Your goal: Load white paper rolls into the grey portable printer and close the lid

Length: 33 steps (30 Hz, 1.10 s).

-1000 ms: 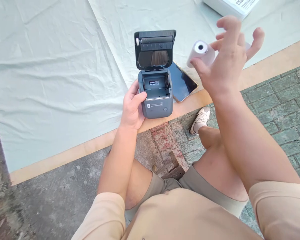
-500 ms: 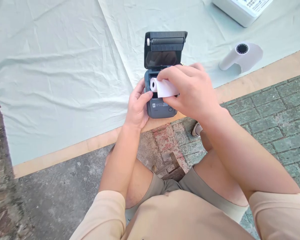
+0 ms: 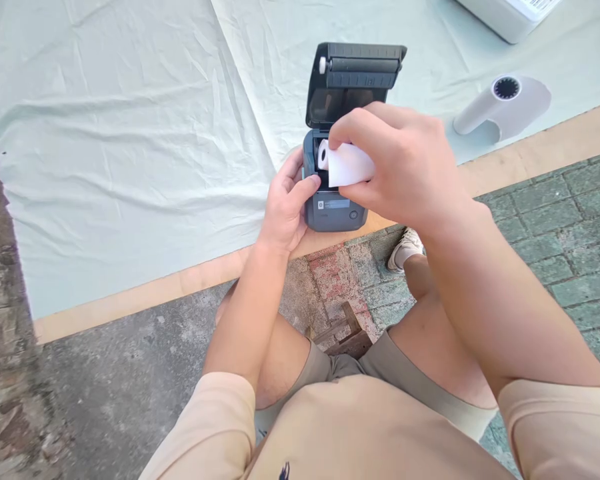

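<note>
A dark grey label printer (image 3: 336, 217) sits at the table's front edge, its lid (image 3: 353, 83) swung up and back. Around the printer's left side wraps my left hand (image 3: 291, 203), thumb at the rim of the paper bay. My right hand (image 3: 403, 163) pinches a small white paper roll (image 3: 351, 165) between thumb and fingers. The roll's hollow left end is at the bay opening, and a loose flap of paper hangs over its front. My fingers hide the roll's right end, so I cannot tell how deep it sits.
To the right, a larger white paper roll (image 3: 485, 110) with a dark toothed core lies partly unrolled. A white box (image 3: 513, 17) with a printed label stands at the back right. Pale cloth (image 3: 145, 147) covers the table, leaving a wooden edge strip (image 3: 145, 303) bare.
The view has shifted slightly, so the printer and hands appear farther right and higher. My right hand has tilted the paper roll a little; both hands keep their holds.
</note>
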Motion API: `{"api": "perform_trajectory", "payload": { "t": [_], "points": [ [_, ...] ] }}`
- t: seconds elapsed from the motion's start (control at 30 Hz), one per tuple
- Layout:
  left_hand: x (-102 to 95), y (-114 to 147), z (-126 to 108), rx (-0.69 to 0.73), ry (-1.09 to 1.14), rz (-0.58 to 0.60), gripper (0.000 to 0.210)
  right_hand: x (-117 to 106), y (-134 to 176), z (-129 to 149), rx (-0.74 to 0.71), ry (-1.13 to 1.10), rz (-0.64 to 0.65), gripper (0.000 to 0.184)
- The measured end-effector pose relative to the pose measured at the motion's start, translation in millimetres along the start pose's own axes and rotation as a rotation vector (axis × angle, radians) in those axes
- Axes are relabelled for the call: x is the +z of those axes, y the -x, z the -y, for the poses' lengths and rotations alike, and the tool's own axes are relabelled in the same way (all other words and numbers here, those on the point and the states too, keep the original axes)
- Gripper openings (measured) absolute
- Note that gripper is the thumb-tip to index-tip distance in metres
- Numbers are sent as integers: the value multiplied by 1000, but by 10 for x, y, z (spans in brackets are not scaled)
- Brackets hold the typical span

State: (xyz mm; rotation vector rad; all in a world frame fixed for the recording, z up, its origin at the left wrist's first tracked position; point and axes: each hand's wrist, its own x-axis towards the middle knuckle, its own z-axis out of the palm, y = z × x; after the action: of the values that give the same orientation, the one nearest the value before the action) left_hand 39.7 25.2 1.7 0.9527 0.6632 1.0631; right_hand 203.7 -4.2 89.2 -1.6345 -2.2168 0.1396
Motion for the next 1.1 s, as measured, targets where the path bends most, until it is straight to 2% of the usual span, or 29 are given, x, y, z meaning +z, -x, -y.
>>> {"api": "perform_trajectory", "payload": {
  "t": [0.1,0.3,0.43,0.7,0.77,0.87,0.93,1.0,1.1],
  "points": [
    [-17,-12,28,21,-14,2,49,33,-7,-33,-3,40,-21,19],
    [-7,-3,22,28,25,22,45,147,1,-172,-51,36,44,13],
    [17,4,-14,25,42,51,46,200,84,-218,-145,-37,-51,26],
    [-50,-3,32,30,-30,97,64,408,300,-261,-225,-165,-163,30],
    [-77,-4,45,35,-49,108,67,385,313,-283,-194,-241,-267,29],
    [-122,-11,75,50,-81,122,71,335,275,-346,-31,-405,-486,28],
    [-155,-20,104,54,-108,135,75,327,219,-398,28,-567,-496,45],
    [-183,-31,134,64,-129,148,78,333,159,-436,47,-755,-440,59],
    [-212,-46,167,95,-152,153,76,321,109,-438,147,-861,-429,50]
  ]
}}
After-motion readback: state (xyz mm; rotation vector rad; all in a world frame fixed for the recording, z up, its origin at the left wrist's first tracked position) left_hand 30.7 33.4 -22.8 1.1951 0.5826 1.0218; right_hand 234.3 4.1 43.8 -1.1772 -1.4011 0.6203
